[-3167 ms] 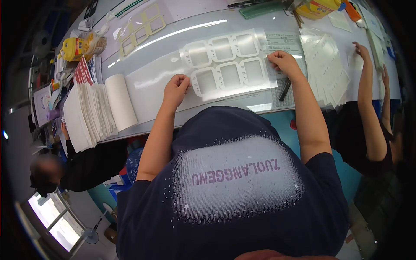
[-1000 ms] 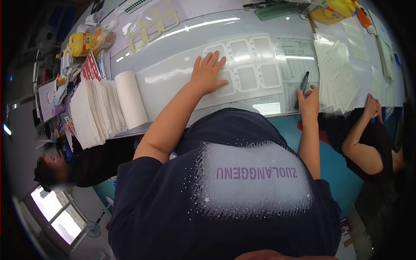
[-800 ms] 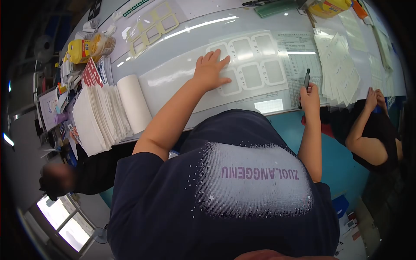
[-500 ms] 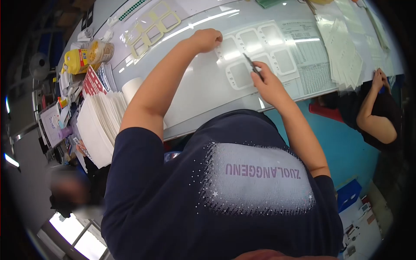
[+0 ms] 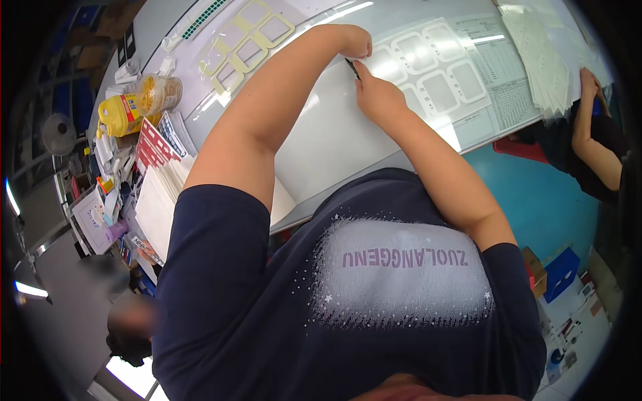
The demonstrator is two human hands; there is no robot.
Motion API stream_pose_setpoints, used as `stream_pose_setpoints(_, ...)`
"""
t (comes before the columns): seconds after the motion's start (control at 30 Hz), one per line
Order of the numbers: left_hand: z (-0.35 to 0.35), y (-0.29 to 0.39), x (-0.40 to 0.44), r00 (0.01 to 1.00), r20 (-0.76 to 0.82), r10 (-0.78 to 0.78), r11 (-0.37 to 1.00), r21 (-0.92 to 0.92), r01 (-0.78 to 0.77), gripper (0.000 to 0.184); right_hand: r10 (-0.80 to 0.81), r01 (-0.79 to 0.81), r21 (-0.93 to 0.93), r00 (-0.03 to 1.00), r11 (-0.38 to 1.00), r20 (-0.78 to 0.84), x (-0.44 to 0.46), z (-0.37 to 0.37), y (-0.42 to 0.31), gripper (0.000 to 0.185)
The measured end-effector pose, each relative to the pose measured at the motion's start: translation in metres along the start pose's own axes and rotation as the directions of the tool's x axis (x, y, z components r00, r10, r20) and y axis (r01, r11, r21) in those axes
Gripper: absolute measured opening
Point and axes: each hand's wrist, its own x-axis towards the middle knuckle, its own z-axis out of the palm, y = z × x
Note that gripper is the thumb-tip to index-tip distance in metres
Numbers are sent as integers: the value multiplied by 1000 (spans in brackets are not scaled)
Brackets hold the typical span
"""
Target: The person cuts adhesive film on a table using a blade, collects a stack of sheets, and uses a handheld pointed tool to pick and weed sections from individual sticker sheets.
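Observation:
A clear film sheet with white rounded frames [image 5: 438, 91] lies on the glass-topped table. At the film's left end, near its upper edge, is my left hand [image 5: 358, 41], its fingers curled in; what they pinch, if anything, is hidden. Just below it my right hand [image 5: 378, 93] grips a dark pen-like tool [image 5: 352, 68], whose tip points up and left beside my left hand. A printed chart sheet [image 5: 509, 83] shows to the right of the frames.
Yellow-edged frames [image 5: 276, 30] lie at the upper left. Further left stand a yellow bottle [image 5: 119, 115], a clear jar [image 5: 160, 93] and a paper stack [image 5: 155, 207]. Film sheets [image 5: 535, 60] lie at the right, near another person's hands [image 5: 590, 87]. Another person is at lower left.
My left hand has gone from lying spread on the film to curled at its upper left. My right hand has carried the dark tool from the right side across to beside my left hand.

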Motion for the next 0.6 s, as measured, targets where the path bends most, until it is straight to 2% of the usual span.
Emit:
stream_pose_setpoints(0.07,5,-5,3,1000,-12,10,1000,-11,-10,30,38,-38,-29,999,999,21,3,0,-1,48)
stream_pose_setpoints(0.33,9,-8,1,995,-77,57,998,-13,-58,29,28,-27,-96,1000,995,4,5,7,-2,51)
stream_pose_setpoints(0.6,9,18,12,998,-23,-60,966,249,64,33,-9,4,-186,1000,982,-26,7,13,0,52)
